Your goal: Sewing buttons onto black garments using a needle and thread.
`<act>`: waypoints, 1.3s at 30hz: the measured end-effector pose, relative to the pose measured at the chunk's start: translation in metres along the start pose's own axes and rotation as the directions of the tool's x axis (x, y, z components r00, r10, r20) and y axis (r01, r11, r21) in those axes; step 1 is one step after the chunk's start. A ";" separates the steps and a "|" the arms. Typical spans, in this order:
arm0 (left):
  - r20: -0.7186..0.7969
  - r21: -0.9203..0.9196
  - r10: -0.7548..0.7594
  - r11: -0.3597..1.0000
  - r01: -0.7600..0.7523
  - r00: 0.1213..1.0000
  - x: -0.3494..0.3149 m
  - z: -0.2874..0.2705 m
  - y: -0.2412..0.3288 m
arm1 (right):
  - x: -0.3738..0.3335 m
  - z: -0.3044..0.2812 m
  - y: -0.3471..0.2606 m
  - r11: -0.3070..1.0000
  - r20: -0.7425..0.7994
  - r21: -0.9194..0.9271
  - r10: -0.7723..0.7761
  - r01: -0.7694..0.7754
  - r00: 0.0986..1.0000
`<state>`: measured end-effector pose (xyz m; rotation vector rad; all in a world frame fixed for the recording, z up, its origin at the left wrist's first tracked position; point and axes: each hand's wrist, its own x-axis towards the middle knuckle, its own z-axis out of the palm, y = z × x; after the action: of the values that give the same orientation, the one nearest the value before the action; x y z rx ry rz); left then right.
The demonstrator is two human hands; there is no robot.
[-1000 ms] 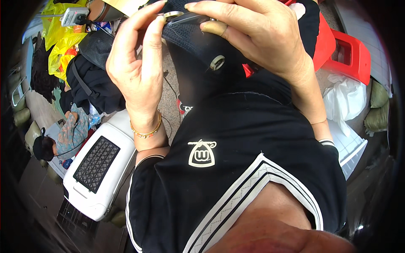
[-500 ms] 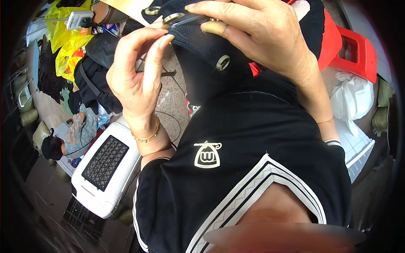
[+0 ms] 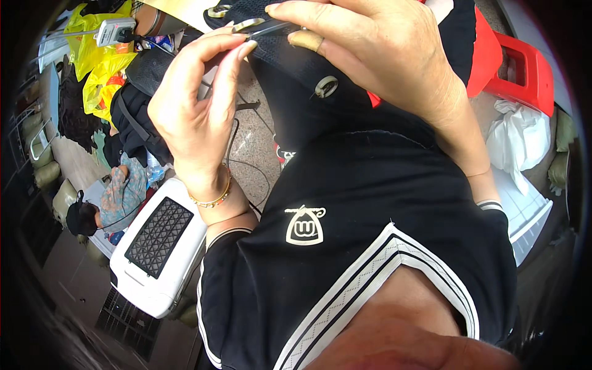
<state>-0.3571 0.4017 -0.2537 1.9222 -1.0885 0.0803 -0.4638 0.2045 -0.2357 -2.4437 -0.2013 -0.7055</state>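
At the top of the view, both my hands are raised close together over dark mesh fabric [image 3: 280, 58] on my lap. The thumb and forefinger of my left hand [image 3: 197, 105] pinch together; what lies between them is too small to make out. My right hand [image 3: 388, 55] grips a slim grey pointed tool [image 3: 269, 29], whose tip reaches toward the left fingertips. A tan cover [image 3: 307, 41] wraps one right finger. Just beyond the left fingertips is a pale ring-shaped piece [image 3: 248, 24]. Another pale ring [image 3: 325, 87] lies on the dark cloth below my right hand.
On the left are yellow plastic bags [image 3: 102, 80], a white power strip [image 3: 115, 32], a black bag [image 3: 139, 117] and a white case with a black grille [image 3: 159, 246]. Another person [image 3: 114, 200] sits beyond it. To the right stand a red stool [image 3: 524, 74] and a white bag [image 3: 519, 139].
Both hands keep their grips and shift slightly, the left a little leftward. The slim tool's tip stays near the left fingertips. The whole view has tilted a little.
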 end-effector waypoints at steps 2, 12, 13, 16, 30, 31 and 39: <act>-0.012 0.081 0.062 0.995 -0.061 0.998 0.000 0.001 -0.001 | 0.000 0.000 -0.001 1.000 -0.001 -0.020 -0.004 0.003 1.000; -0.175 -0.210 0.016 0.976 -0.053 0.985 -0.012 0.018 -0.014 | 0.005 -0.005 -0.003 0.999 0.033 -0.025 0.023 -0.022 0.999; -0.173 -0.211 0.017 0.976 -0.054 0.985 -0.011 0.020 -0.014 | 0.005 -0.006 -0.003 0.999 0.031 -0.025 0.024 -0.023 0.999; -0.192 -0.335 -0.010 0.940 -0.056 0.981 -0.010 0.023 -0.013 | 0.007 -0.007 -0.002 1.000 0.045 0.004 0.003 -0.004 0.999; -0.220 -0.443 -0.002 0.891 -0.099 0.975 0.010 0.030 -0.018 | 0.012 -0.007 0.005 1.000 0.069 0.005 -0.026 0.025 0.997; -0.224 -0.460 -0.006 0.882 -0.100 0.975 0.013 0.031 -0.017 | 0.012 -0.008 0.007 1.000 0.064 -0.003 -0.021 0.021 0.998; -0.176 -0.571 -0.093 0.821 -0.025 0.980 0.020 0.028 -0.013 | 0.014 0.007 0.033 0.957 -0.147 -0.093 -0.285 0.273 0.947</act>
<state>-0.3456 0.3714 -0.2700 1.3529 -0.8211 -0.0718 -0.4393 0.1810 -0.2501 -2.4371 -0.4734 -1.0427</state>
